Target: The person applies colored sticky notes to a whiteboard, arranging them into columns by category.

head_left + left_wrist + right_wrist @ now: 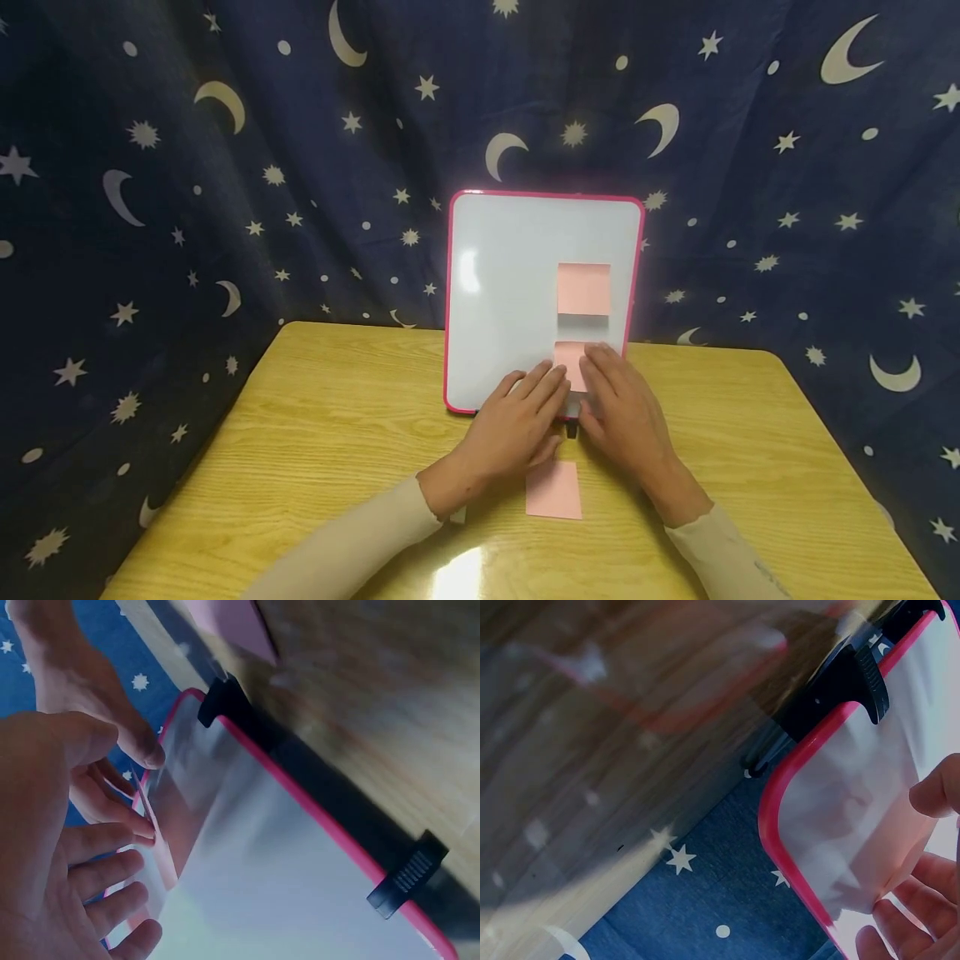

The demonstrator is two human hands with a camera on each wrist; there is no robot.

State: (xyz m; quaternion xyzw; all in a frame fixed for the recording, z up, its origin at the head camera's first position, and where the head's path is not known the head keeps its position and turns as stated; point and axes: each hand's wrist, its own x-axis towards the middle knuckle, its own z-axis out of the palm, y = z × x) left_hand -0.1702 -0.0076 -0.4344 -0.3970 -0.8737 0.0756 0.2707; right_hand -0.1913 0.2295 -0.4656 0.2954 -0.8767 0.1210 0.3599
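A whiteboard with a pink frame stands upright on the table. On its lower right is a pink sticky note, its lower edge lifting off the board in the left wrist view. My left hand has its outstretched fingertips at the note's left edge. From the other side, my right hand lays its fingers over the note's right part, thumb held apart in the right wrist view. Another pink sticky note sticks to the board above. Below my left fingers, a pink sticky note or pad lies on the table.
Black stand feet grip the board's bottom edge. A small pale object peeks out under my left wrist. Behind the wooden table hangs a dark blue curtain with moons and stars.
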